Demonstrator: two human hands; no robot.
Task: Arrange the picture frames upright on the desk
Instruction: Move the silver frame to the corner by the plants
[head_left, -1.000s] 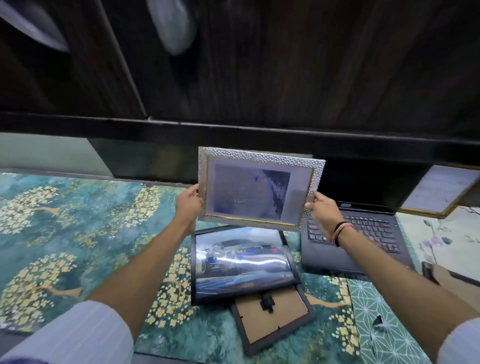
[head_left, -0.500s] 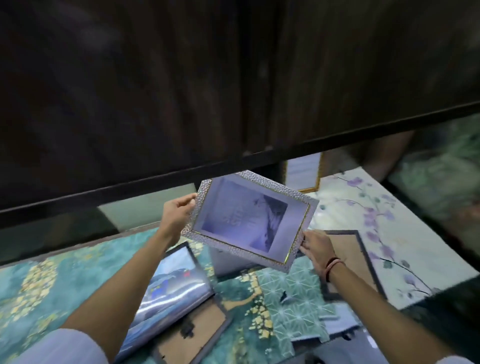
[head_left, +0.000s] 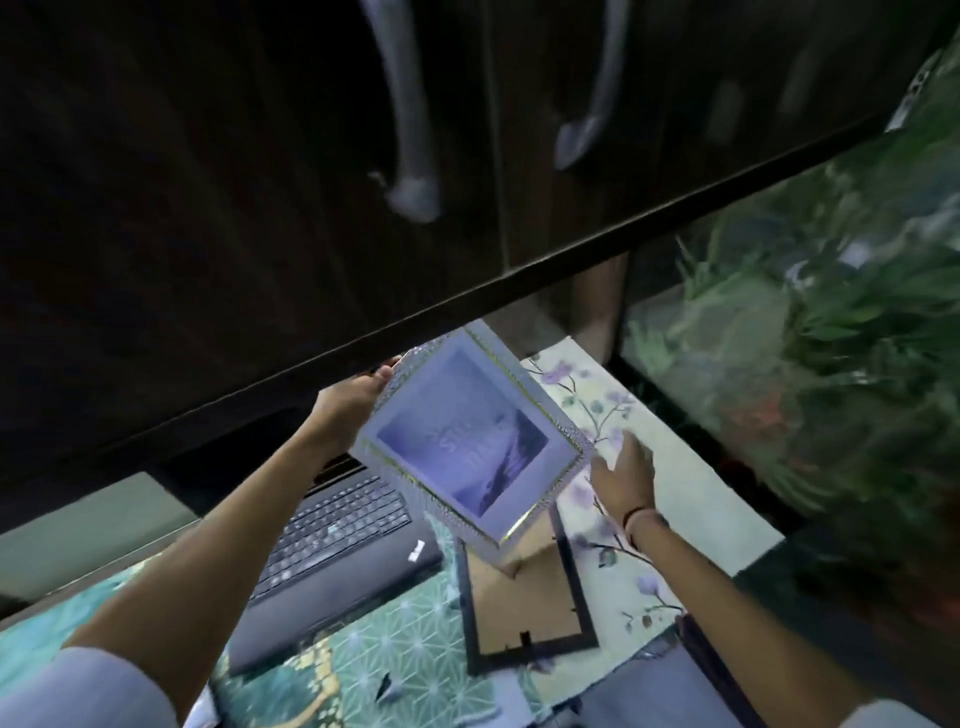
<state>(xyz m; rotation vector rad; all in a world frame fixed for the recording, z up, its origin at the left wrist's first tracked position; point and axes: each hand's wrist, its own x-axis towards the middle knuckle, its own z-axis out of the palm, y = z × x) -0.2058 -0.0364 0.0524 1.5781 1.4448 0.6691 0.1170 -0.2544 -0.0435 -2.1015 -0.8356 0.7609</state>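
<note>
Here the left hand (head_left: 347, 402) has its fingers curled round the far corner of the silver frame (head_left: 470, 447), thumb on the textured border, and it carries the whole weight. The right hand (head_left: 623, 475) sits at about three o'clock from the frame, fingers spread and loose, close to the frame's right edge but holding nothing; whether a fingertip brushes the border cannot be told through the blur.

The silver frame hangs in the air, glass side up and tilted, its low corner pointing toward six o'clock. Directly beneath that corner lies a dark frame (head_left: 524, 603) face down on the desk, cardboard back showing. At about eight o'clock from the silver frame sits a laptop (head_left: 337, 540), on the desk mat (head_left: 395, 644) with its teal pattern. A floral cloth (head_left: 675, 467) covers the desk out toward two and three o'clock, and a dark cabinet (head_left: 260, 182) overhangs at twelve.

The step in hand looks like carrying this frame to its standing place, probably on the floral side. The next move likely calls for the right hand to take hold again, find the stand on the back, which is hidden here, and lower the frame onto its bottom edge clear of the flat one.
</note>
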